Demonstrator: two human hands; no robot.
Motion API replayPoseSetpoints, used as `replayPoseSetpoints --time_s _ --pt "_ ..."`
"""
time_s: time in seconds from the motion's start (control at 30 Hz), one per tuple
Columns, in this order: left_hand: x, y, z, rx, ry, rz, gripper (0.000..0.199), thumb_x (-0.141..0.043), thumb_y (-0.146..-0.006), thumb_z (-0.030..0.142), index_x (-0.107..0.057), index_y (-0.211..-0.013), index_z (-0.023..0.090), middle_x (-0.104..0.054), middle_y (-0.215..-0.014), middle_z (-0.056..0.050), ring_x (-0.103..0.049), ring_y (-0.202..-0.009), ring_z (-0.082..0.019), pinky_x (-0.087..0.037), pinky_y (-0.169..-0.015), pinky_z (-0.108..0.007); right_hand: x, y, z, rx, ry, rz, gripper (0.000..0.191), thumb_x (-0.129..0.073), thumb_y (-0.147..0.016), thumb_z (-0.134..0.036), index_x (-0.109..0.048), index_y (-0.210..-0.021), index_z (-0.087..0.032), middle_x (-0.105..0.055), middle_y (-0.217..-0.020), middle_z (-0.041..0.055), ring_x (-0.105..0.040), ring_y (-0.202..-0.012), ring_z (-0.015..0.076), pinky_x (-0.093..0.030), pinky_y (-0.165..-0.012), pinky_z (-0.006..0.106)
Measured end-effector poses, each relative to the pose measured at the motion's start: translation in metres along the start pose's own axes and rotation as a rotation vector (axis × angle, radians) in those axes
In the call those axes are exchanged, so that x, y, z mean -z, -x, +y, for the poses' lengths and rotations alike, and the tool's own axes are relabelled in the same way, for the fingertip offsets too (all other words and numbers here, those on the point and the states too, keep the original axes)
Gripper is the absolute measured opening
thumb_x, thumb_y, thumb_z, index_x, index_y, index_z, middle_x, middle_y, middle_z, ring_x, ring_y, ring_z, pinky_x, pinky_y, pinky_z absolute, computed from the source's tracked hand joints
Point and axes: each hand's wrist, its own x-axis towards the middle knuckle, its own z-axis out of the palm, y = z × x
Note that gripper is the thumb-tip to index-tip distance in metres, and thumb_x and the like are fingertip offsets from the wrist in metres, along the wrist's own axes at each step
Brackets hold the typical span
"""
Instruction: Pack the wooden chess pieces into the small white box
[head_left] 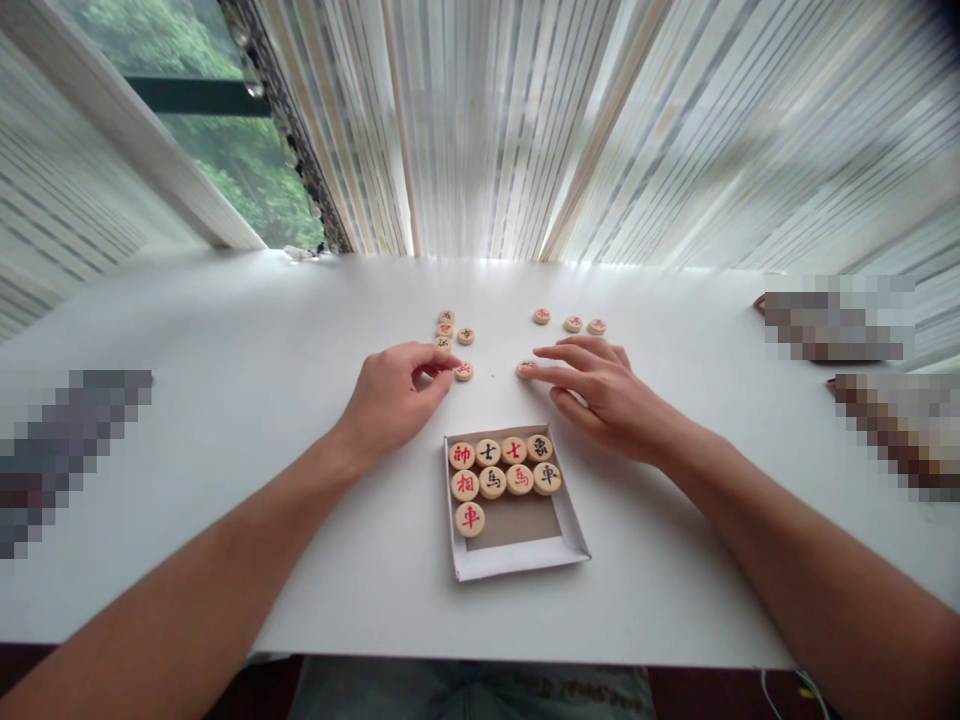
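Observation:
My left hand is closed in a pinch, thumb and fingertips at the left edge of a red-marked Chinese chess piece on the table. With fingers stretched out, my right hand rests a fingertip on another Chinese chess piece; its marking is partly covered. Between my forearms stands a shallow white box with wooden discs in rows, marked red or black, such as the red piece alone in the third row. Beside that piece the box's brown bottom shows.
Past my left hand lie several loose pieces, including a black-marked piece. Beyond my right hand are three red-marked pieces, one of them apart. Blurred-out objects lie at both sides of the white table. Striped curtains hang at the back.

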Motion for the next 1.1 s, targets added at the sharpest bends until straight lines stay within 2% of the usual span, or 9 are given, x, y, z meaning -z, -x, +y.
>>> replayPoseSetpoints --time_s 0.13,0.23,0.37,0.6,0.7,0.8,0.87,0.93,1.1 --pt "0.001 0.0 -0.001 -0.006 0.005 -0.001 0.022 -0.069 -0.089 0.022 -0.087 -0.101 0.019 -0.086 -0.102 -0.007 -0.079 -0.093 -0.024 -0.062 -0.088 -0.033 0.005 0.0 0.004 0.062 -0.097 0.084 0.024 -0.061 -0.101 -0.025 -0.082 -0.112 -0.022 -0.078 -0.125 0.0147 -0.07 -0.118 0.035 -0.05 -0.106 0.057" --pt "0.002 0.0 -0.001 -0.002 -0.007 -0.004 0.022 -0.068 -0.09 0.023 -0.087 -0.102 0.019 -0.086 -0.102 -0.007 -0.079 -0.093 -0.025 -0.061 -0.086 -0.033 0.003 -0.001 0.007 0.041 -0.12 0.125 0.026 -0.07 -0.099 -0.032 -0.081 -0.117 -0.017 -0.079 -0.12 0.0172 -0.073 -0.11 0.0343 -0.054 -0.1 0.054" --pt "0.002 0.0 0.0 0.0 -0.027 0.002 0.022 -0.068 -0.09 0.024 -0.086 -0.102 0.019 -0.086 -0.102 -0.007 -0.079 -0.094 -0.025 -0.061 -0.086 -0.034 -0.004 -0.001 0.011 0.002 -0.082 0.078 0.033 -0.074 -0.099 -0.039 -0.08 -0.123 -0.018 -0.078 -0.119 0.0179 -0.069 -0.11 0.0361 -0.053 -0.099 0.055" --pt "0.002 0.004 0.003 -0.052 0.017 -0.008 0.021 -0.068 -0.091 0.024 -0.086 -0.101 0.021 -0.086 -0.106 -0.006 -0.079 -0.099 -0.025 -0.061 -0.086 -0.033 -0.006 -0.002 0.01 -0.004 -0.105 0.066 0.016 -0.07 -0.101 -0.035 -0.08 -0.103 -0.021 -0.079 -0.105 0.0129 -0.067 -0.097 0.032 -0.05 -0.092 0.049" --pt "0.002 0.006 0.008 -0.055 0.046 0.001 0.019 -0.069 -0.091 0.025 -0.085 -0.101 0.02 -0.086 -0.105 -0.006 -0.079 -0.099 -0.025 -0.061 -0.085 -0.033 -0.001 -0.002 0.005 -0.008 -0.124 0.103 0.015 -0.067 -0.103 -0.031 -0.076 -0.105 -0.02 -0.08 -0.098 0.0115 -0.07 -0.092 0.0301 -0.051 -0.09 0.047" --pt "0.002 0.009 0.016 -0.022 0.129 -0.028 0.019 -0.07 -0.092 0.029 -0.085 -0.1 0.02 -0.086 -0.104 -0.006 -0.079 -0.1 -0.026 -0.062 -0.082 -0.033 0.006 -0.001 -0.007 -0.025 -0.181 0.148 0.017 -0.068 -0.103 -0.032 -0.074 -0.111 -0.019 -0.079 -0.092 0.0089 -0.071 -0.082 0.0245 -0.054 -0.077 0.039" --pt "0.002 0.012 0.022 -0.011 0.21 -0.078 0.02 -0.071 -0.093 0.033 -0.085 -0.099 0.02 -0.086 -0.103 -0.006 -0.079 -0.1 -0.026 -0.062 -0.086 -0.034 0.01 0.001 -0.021 -0.101 -0.364 0.184 0.017 -0.074 -0.099 -0.034 -0.075 -0.11 -0.022 -0.078 -0.09 0.0058 -0.069 -0.076 0.021 -0.053 -0.069 0.034" --pt "0.001 0.015 0.027 -0.017 0.295 -0.152 0.02 -0.072 -0.093 0.036 -0.085 -0.098 0.021 -0.086 -0.1 -0.005 -0.079 -0.097 -0.025 -0.061 -0.089 -0.035 0.012 0.003 -0.035 -0.132 -0.615 0.176 0.019 -0.079 -0.096 -0.034 -0.076 -0.111 -0.022 -0.076 -0.089 0.0044 -0.068 -0.078 0.0199 -0.054 -0.07 0.033" --pt "0.0 0.021 0.034 0.001 0.455 -0.284 0.019 -0.078 -0.092 0.037 -0.087 -0.098 0.022 -0.086 -0.094 -0.004 -0.08 -0.091 -0.024 -0.06 -0.086 -0.035 0.011 0.006 -0.055 -0.163 -0.991 0.057 0.024 -0.077 -0.098 -0.033 -0.078 -0.118 -0.02 -0.075 -0.086 0.0052 -0.065 -0.075 0.0183 -0.055 -0.068 0.033"
